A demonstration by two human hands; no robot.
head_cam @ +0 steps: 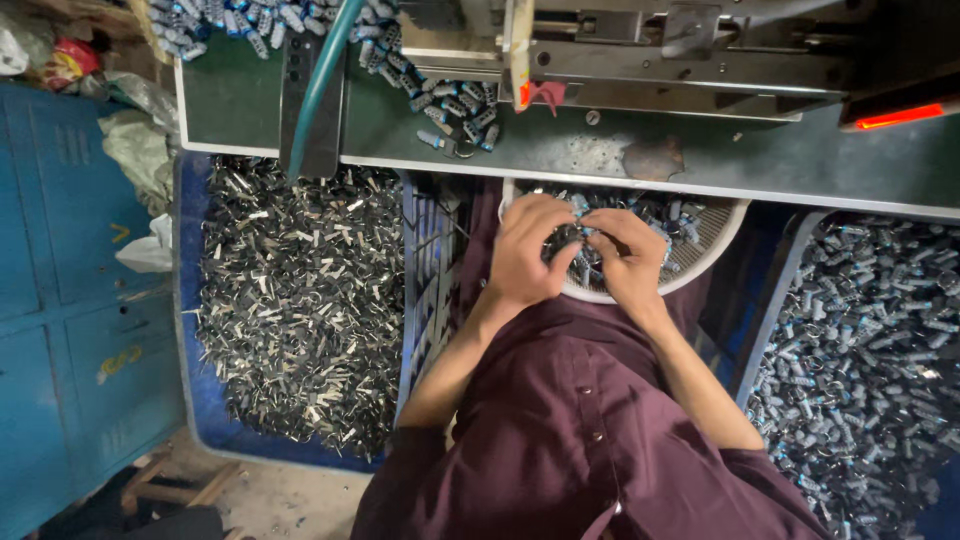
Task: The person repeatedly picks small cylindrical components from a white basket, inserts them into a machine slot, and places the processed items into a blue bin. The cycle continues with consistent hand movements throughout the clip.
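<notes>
My left hand point(527, 250) and my right hand point(630, 255) meet over a round white basket point(715, 248) on my lap, filled with small metal parts with blue ends. Both hands pinch a small part point(583, 231) between their fingertips, just above the heap. My maroon shirt point(580, 430) fills the lower middle of the view.
A blue crate point(195, 400) at left holds a heap of several shiny metal clips point(300, 300). A crate at right is full of blue-tipped parts point(870, 350). Above, a green workbench point(700, 150) carries a machine point(650, 50), a green hose point(320, 80) and loose parts point(455, 105). Blue cabinet point(60, 300) far left.
</notes>
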